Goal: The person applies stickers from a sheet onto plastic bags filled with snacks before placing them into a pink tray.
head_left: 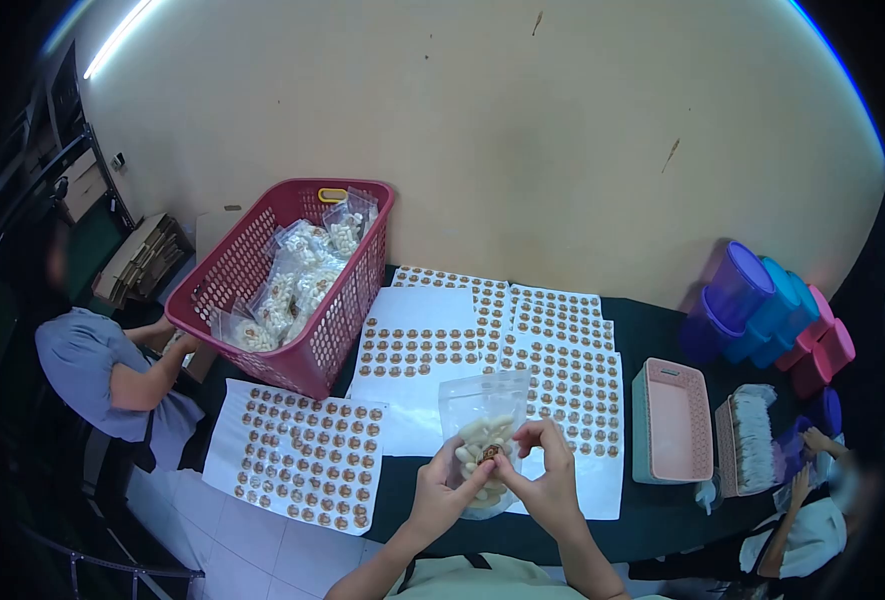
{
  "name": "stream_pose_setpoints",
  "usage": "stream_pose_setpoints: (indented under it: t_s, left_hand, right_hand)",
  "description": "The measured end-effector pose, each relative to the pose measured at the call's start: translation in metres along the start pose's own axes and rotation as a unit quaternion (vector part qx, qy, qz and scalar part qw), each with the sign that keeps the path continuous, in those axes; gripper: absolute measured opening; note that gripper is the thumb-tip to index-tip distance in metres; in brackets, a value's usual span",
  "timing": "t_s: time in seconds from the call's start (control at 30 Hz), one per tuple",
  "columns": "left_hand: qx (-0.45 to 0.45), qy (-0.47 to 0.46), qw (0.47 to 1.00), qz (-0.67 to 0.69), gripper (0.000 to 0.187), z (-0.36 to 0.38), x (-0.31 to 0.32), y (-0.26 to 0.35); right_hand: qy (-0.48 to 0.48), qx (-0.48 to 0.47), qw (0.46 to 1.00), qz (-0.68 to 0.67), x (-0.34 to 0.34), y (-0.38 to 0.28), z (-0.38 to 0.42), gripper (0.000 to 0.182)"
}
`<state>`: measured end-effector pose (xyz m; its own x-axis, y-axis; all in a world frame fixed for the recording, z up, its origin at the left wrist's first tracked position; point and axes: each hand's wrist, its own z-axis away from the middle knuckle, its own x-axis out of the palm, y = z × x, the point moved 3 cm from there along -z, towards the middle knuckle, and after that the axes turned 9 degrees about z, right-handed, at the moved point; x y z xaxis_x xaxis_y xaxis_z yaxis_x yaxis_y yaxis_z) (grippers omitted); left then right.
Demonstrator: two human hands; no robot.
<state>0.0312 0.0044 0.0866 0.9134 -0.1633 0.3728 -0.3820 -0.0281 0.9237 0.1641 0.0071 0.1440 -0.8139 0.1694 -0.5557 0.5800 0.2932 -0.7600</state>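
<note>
A clear plastic pouch [484, 395] of white oval pieces is held upright in front of me, over the table. My left hand [444, 492] grips its left side, thumb on the front and the other fingers mostly hidden. My right hand [544, 475] is at the right side, its thumb pressed on the front and its index finger bent near the edge. Both thumbs meet at a small round brown sticker [490, 453] on the pouch. Around and beyond the pouch lie sheets of round stickers [572, 400], with another sticker sheet [297, 455] to the left.
A maroon laundry basket [347, 290] holding several filled pouches stands at the back left. On the right are a pink and green basket [673, 420], a basket of packets [752, 440] and colored tubs [737, 285]. One person is at left, another at lower right.
</note>
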Motion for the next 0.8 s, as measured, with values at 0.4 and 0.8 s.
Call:
stream_pose_setpoints:
  t_s: [0.4, 0.8]
  left_hand:
    - [0.037, -0.054, 0.998, -0.004, 0.041, 0.009, -0.054, 0.016]
    - [-0.052, -0.034, 0.995, 0.081, 0.029, 0.006, -0.09, 0.018]
  right_hand:
    - [-0.01, 0.111, 0.946, -0.305, 0.082, 0.02, 0.019, 0.021]
    - [0.051, 0.093, 0.932, -0.347, 0.103, -0.001, 0.02, 0.015]
